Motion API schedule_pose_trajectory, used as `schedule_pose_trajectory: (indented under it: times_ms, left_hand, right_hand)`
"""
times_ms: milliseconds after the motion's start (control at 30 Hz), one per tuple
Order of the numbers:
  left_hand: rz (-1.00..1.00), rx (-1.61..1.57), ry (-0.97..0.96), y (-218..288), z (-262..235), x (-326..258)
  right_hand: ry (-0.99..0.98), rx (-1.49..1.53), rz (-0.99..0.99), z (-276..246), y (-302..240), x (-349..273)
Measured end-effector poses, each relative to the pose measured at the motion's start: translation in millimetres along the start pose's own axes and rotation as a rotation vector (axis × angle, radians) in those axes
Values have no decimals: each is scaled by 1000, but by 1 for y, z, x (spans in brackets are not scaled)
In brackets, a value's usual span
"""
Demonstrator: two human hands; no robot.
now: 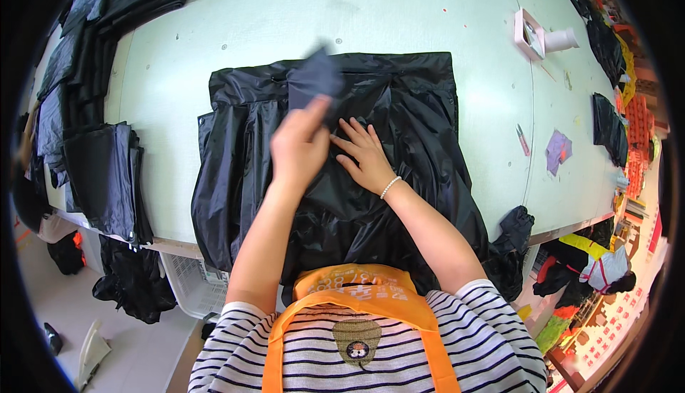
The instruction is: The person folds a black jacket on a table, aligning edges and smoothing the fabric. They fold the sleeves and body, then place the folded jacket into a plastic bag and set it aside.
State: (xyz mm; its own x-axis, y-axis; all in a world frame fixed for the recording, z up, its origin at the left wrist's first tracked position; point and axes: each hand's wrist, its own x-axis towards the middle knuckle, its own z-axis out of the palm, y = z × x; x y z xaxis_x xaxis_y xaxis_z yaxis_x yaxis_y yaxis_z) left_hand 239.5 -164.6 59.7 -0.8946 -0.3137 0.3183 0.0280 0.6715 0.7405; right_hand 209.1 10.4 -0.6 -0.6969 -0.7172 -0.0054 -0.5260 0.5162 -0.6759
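A shiny black garment (421, 150) lies spread on the pale table in front of me, its lower part bunched toward my apron. Over its upper middle, my left hand (300, 143) pinches a small dark piece of cloth (317, 75), which is raised and smeared by motion. I cannot tell whether this cloth is loose or attached to the garment. My right hand (366, 157), with a beaded bracelet at the wrist, rests flat on the garment just right of the left hand, fingers spread and holding nothing.
Folded black garments (107, 172) pile along the left side of the table (285, 8). On the right are a pink box with a white roll (560, 40), a small cutter-like tool (523, 140) and a purple scrap (559, 152). A white basket (189, 286) sits below the front edge.
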Motion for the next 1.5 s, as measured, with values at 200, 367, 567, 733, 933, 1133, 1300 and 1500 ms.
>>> schedule_pose_trajectory:
  times_ms: [200, 367, 567, 733, 933, 1133, 1300, 1500]
  left_hand:
    - [220, 294, -330, -32, 42, -27]
    - [266, 260, -454, -23, 31, -31]
    - [126, 50, -572, -25, 17, -29]
    - [-143, -209, -630, -1, -10, -16]
    - [387, 242, -612, -21, -6, -50]
    - [222, 9, -516, -43, -1, -49]
    - [-77, -19, -571, -39, 1, -30]
    - [-315, -86, -571, -41, 5, -26]
  right_hand:
    - [298, 329, 65, -14, -4, -2]
    - [-165, -101, -180, -67, -30, -53]
    - [-43, -31, -94, -33, -1, -49]
    - [-27, 107, 502, -22, 23, 4]
    - [-192, -111, 630, -40, -3, 22]
    - [191, -160, -243, -42, -39, -13]
    - [160, -34, -72, -17, -3, -1]
    - [-76, 46, 61, -29, -1, 8]
